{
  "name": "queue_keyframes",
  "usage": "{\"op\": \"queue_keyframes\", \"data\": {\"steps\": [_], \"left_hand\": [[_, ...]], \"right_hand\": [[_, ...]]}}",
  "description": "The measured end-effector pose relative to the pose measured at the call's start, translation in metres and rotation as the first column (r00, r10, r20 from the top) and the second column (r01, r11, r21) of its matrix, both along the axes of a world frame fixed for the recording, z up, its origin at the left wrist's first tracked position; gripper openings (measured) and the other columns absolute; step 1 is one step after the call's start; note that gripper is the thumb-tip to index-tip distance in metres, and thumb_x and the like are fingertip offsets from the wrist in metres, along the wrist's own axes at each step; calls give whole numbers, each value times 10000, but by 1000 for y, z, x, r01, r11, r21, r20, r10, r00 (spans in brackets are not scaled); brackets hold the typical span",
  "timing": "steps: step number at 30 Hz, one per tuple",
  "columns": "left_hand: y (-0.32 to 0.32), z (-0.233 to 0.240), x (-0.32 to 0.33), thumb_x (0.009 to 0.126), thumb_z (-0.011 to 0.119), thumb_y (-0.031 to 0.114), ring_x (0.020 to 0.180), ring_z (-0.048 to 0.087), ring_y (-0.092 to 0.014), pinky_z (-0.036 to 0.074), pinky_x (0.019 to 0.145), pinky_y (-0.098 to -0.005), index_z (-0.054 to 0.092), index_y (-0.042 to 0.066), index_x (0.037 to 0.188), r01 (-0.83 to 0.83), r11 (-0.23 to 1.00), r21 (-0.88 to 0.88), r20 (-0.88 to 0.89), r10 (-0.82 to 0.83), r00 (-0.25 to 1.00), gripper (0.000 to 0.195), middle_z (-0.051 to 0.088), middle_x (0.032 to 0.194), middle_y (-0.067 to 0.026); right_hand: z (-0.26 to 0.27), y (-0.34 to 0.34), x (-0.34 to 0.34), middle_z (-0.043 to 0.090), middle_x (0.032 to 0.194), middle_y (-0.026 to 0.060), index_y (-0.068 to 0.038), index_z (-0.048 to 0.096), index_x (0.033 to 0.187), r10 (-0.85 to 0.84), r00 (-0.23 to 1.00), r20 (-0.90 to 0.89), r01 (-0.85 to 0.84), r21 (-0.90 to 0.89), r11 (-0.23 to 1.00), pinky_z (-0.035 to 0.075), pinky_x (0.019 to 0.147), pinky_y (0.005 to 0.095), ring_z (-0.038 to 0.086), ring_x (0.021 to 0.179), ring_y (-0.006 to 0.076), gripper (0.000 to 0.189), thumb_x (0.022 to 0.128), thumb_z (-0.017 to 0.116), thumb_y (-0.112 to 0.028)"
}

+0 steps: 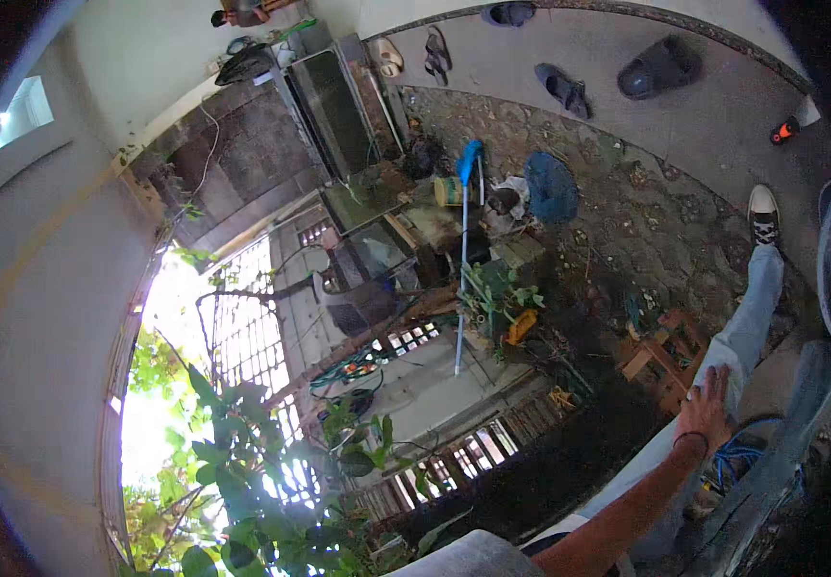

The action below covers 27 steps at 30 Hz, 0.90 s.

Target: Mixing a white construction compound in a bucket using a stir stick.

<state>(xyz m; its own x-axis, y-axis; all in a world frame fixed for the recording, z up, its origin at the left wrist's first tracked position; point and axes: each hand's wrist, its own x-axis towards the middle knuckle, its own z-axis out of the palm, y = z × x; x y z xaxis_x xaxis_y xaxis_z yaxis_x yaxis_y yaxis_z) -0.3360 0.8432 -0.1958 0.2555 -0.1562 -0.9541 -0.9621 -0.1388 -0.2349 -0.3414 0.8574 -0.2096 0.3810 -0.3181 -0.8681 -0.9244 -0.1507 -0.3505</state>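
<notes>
My left hand (pixel 707 407), with a dark band at the wrist, rests on the light blue jeans leg (pixel 736 342). Its fingers are somewhat spread and hold nothing. A black and white shoe (pixel 764 216) is on the foot of that leg. My right hand is out of view. Beside the left hand lie a reddish-brown slatted object (pixel 664 357) and tangled blue cord (pixel 736 454). Farther off, a long pale pole (pixel 463 288) with a blue head (pixel 470 160) stands near a yellowish tub (pixel 448 191) and a crumpled blue thing (pixel 551 187).
The view is turned sideways. Sandals (pixel 563 90) and slippers (pixel 660 66) lie on the paved strip (pixel 487 72). A leafy plant (pixel 242 461), a thick branch (pixel 415 310) and a metal grille (pixel 246 317) stand across the yard. Another person (pixel 242 14) is far off.
</notes>
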Motion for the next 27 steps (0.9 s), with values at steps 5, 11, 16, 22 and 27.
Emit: {"op": "queue_keyframes", "data": {"steps": [5,11,16,22,27], "left_hand": [[-6,7,-4,819,607,598,1425,215,-403,196,1159,-563,150,210,1551,-11,1000,10,17,11,1000,946,145,1600,-106],[-4,6,-2,828,665,488,1379,266,-423,304,1105,-555,221,172,1530,-30,998,-54,-5,30,1000,889,200,1565,-127],[-3,6,0,782,685,310,1313,387,-473,397,1007,-596,98,133,1554,261,965,-9,19,-261,965,986,183,1584,-182],[3,-15,11,734,701,429,1299,416,-468,381,1037,-580,308,69,1481,164,982,92,97,-173,980,918,369,1491,-188],[12,-11,7,700,731,395,1234,494,-382,481,964,-481,323,149,1486,256,953,-163,115,-239,964,920,390,1484,-142]], "right_hand": [[0,-3,6,167,1571,91,-160,157,1536,274,950,-148,-265,80,961,289,1109,512,285,1377,335,858,863,686,-215],[-49,54,27,189,1533,97,-178,131,1538,-548,823,-147,567,269,778,285,1095,529,281,1360,323,947,816,744,-203],[-153,105,-66,350,1360,111,-143,270,1439,-949,254,-188,957,190,219,356,994,492,400,1208,307,756,833,718,-207],[-241,115,-304,543,1151,128,-100,436,1319,-995,-75,-70,975,-214,-59,442,873,449,543,1025,288,541,853,688,-211],[-198,99,-285,640,898,100,-62,576,1169,-997,-74,-4,957,-280,-69,500,705,383,613,792,237,343,854,665,-164]]}}
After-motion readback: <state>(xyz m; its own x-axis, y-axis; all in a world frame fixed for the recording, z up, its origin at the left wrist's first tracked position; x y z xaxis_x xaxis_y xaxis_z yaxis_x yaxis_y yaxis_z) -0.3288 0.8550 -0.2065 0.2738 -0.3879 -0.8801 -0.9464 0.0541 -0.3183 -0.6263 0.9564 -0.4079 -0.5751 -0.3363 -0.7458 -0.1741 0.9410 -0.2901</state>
